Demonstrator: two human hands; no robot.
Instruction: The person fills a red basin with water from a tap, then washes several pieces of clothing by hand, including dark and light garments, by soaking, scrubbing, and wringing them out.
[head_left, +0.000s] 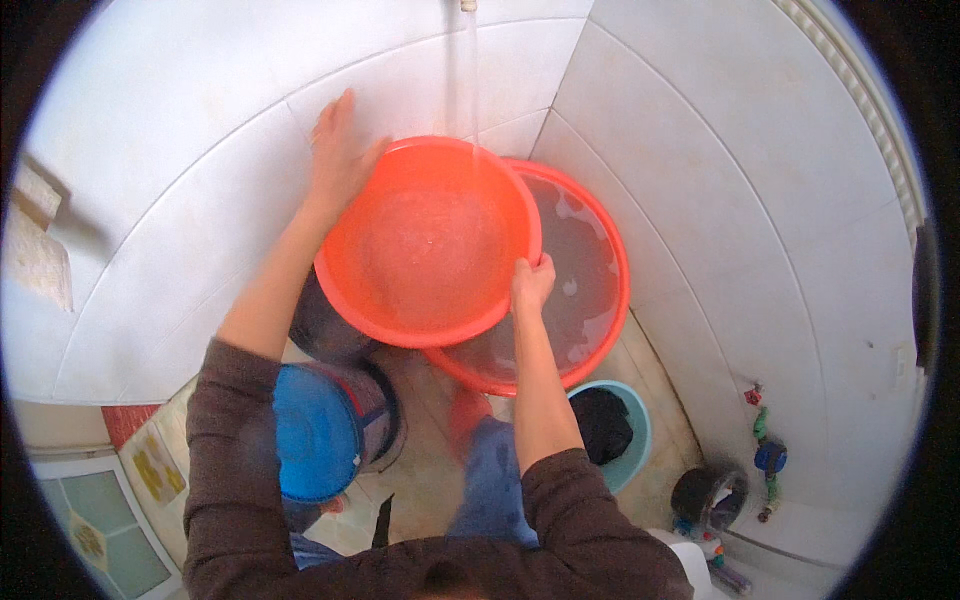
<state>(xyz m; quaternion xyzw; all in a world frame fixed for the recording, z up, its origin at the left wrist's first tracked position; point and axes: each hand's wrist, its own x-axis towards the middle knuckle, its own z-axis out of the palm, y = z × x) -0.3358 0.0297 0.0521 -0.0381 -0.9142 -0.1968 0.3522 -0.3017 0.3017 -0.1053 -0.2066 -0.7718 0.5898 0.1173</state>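
An orange-red plastic basin (427, 247) with some water in it is tilted slightly over a larger basin. My right hand (532, 283) grips its rim on the right side. At the upper left of that rim is my left hand (339, 154), blurred, fingers apart and raised towards the tiled wall; whether its thumb touches the rim I cannot tell. A stream of water (472, 82) falls from a tap spout (469, 5) into the basin. Partly hidden beneath, the larger red basin (624, 277) holds murky greyish water with patches of foam.
A blue-lidded bucket (319, 435) stands by my left arm, with a dark container (326, 322) behind it. A light-blue bucket (637, 442) holds black cloth (602, 425). Right, a black bin (709, 495) stands below a wall pipe with a red valve handle (753, 396). White tiled walls (652, 127) meet behind the basins.
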